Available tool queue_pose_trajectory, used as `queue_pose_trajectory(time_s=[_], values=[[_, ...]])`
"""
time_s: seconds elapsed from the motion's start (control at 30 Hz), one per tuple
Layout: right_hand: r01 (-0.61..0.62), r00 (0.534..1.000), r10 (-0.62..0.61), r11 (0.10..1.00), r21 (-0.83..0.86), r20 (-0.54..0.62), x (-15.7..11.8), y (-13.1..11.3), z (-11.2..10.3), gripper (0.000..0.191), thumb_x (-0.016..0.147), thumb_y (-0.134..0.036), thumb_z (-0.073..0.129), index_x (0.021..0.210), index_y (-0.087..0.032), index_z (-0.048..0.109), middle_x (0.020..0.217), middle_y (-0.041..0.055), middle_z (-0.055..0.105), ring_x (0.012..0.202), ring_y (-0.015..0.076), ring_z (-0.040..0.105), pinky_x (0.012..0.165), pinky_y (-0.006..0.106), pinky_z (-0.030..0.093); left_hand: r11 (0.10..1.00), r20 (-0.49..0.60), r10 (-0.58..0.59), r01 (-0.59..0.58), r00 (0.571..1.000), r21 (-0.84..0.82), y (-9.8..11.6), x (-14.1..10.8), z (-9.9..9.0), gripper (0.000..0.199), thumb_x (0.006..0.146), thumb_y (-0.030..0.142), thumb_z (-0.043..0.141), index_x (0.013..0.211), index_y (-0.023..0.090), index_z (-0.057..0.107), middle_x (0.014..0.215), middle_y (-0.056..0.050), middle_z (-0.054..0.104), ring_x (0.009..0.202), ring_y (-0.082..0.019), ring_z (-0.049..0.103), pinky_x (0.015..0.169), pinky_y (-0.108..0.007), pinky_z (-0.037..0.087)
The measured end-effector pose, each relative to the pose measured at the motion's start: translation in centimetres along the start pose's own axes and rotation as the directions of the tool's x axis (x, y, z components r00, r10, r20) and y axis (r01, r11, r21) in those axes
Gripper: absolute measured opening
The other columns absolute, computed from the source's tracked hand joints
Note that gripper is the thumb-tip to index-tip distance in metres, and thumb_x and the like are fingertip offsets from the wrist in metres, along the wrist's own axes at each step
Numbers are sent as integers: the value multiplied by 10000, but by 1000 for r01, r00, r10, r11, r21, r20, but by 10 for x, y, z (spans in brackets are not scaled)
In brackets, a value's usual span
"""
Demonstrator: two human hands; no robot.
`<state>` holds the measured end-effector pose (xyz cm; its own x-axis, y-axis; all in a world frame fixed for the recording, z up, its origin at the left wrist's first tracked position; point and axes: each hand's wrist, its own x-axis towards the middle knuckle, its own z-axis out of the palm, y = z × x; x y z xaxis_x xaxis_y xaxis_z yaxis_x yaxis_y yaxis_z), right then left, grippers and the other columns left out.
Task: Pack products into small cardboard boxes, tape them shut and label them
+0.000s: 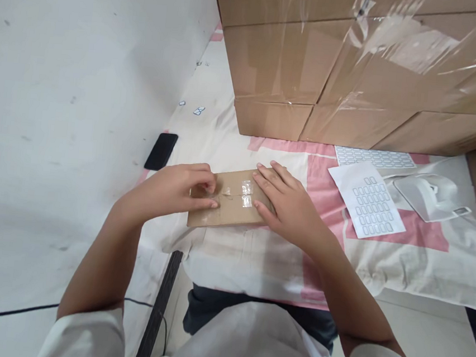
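A small cardboard box [234, 213] lies flat on the cloth-covered surface in front of me, with a seam along its top and shiny pieces of clear tape [247, 195] across it. My left hand [178, 189] is at the box's left end, its fingers curled above the seam and its thumb along the top. Whatever may be between those fingers is hidden or too small to make out. Flat on the right end of the box rests my right hand [284, 200], fingers stretched and slightly spread, with the thumb on the top near the tape.
Large cartons [282, 70] wrapped in clear film stand behind the box. To the right lie a sticker sheet [372, 202], another sheet [374, 157] and a white device [425, 194]. A black phone [161, 151] lies left, near the wall [75, 73]. A cable [10, 314] runs lower left.
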<state>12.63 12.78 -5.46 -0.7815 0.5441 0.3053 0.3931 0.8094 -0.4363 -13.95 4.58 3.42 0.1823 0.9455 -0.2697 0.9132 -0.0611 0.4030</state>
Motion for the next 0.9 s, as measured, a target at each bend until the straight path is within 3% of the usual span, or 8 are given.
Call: queue_pose_trajectory(time_s=[0.13,0.23,0.3,0.4,0.47,0.6,0.9], values=[[4,1000,-3,999,40,-22,-1,1,1,507,1049,-358,516,1538,-226,531,1623,106,498,1555,403,365,1214,655,399,985,-45,-93,99,995,143,0,3,-1,395,874,636,689,895,243,658,1060,-19,656,774,-167,583,652,-301,381],[5,1000,-4,999,48,-20,-1,1,2,507,1047,-352,521,1532,-205,536,1632,108,487,1560,402,352,1217,649,398,948,-215,-160,210,963,237,-5,6,3,573,827,728,692,1136,246,672,1214,-75,644,880,-224,611,676,-320,400],[4,1000,-3,999,38,-24,-2,2,3,498,1044,-345,529,1519,-198,549,1634,103,486,1560,399,353,1219,639,400,951,-264,-198,250,944,182,-13,9,7,635,871,757,614,1238,240,654,1254,-92,646,975,-257,623,745,-344,441],[-5,999,6,1000,25,-36,-2,1,4,489,1034,-343,544,1500,-197,568,1622,97,502,1553,393,369,1223,624,406,969,-102,-245,241,964,-55,-26,11,17,554,955,732,494,1170,264,699,1220,-58,690,1018,-251,639,842,-363,484],[-19,999,20,1000,23,-36,-1,0,3,487,1029,-346,547,1493,-201,574,1619,90,507,1551,385,376,1223,615,410,964,-26,-219,212,975,-160,-30,8,24,540,928,713,562,1234,283,673,1263,-51,690,1084,-270,638,902,-385,505],[-48,999,49,999,25,-13,-1,-3,1,479,1028,-327,536,1482,-184,583,1627,82,499,1557,365,368,1224,594,414,968,-36,-175,165,984,-189,-32,-3,35,809,775,665,771,1445,298,503,1433,-95,582,1241,-342,587,981,-457,527],[-63,995,72,990,127,-69,0,0,6,432,1002,-316,595,1406,-165,631,1599,100,532,1544,363,384,1214,578,413,923,-165,-295,236,941,-303,-26,4,50,489,950,679,545,1169,252,640,1132,-43,688,1013,-266,629,903,-432,512]])
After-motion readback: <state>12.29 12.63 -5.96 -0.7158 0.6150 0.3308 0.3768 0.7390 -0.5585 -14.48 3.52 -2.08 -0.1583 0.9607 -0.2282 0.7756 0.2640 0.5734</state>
